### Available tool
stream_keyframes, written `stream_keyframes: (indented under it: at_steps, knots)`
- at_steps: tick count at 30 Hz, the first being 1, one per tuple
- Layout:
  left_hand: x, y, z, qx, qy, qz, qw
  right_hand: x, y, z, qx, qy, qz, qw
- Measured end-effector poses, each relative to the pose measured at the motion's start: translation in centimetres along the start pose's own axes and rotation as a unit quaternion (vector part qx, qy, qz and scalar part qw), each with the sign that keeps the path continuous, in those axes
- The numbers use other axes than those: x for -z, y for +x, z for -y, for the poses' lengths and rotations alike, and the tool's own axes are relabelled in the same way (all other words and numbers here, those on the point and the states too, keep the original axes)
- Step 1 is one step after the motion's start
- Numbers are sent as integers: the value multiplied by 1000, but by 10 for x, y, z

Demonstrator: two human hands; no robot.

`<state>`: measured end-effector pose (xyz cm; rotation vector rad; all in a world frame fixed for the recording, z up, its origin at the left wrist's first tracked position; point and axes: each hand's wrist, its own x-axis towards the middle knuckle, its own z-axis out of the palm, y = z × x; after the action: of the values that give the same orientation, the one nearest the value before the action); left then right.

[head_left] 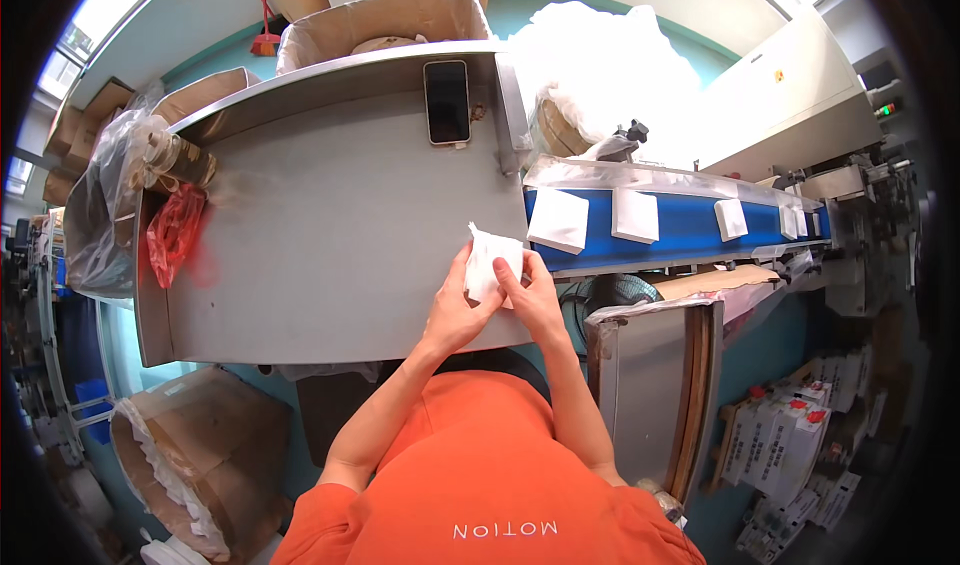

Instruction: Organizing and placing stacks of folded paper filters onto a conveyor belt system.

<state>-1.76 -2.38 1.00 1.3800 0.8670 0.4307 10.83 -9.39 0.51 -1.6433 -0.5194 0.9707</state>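
A small stack of white paper napkins (492,255) is held between my two hands, above the right front part of the grey metal table. My left hand (458,303) grips its left side, fingers curled round the edge. From the right, my right hand (535,300) closes on it, with the thumb lying across the front face. To the right of my hands, similar white napkin stacks (558,221) lie spaced out on a blue conveyor belt (685,230). The nearest one rests at the belt's end beside the table.
A raised rim surrounds the grey table (320,225). A phone (447,103) lies at its far side, and a red plastic bag (176,233) at its left end. A large lined carton (385,15) stands behind; another box (205,445) sits on the floor at lower left.
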Motion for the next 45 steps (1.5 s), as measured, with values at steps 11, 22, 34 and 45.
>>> stream_keyframes:
  at_steps: [11, 22, 34, 45]
  knots:
    - [2, 0, 7, -26, 35, -52, 998, 26, 7, -21, -61, 39, 68, 995]
    - [-1, 2, 21, -29, -67, 5, 997, -11, 4, -13, -3, -3, -2, 1000]
    - [19, 15, 25, -87, 65, -97, 989, 35, 12, -35, -96, 285, -140, 944]
    - [29, 41, 41, -209, -27, 31, 977, -12, 20, -31, 203, 30, 81, 975]
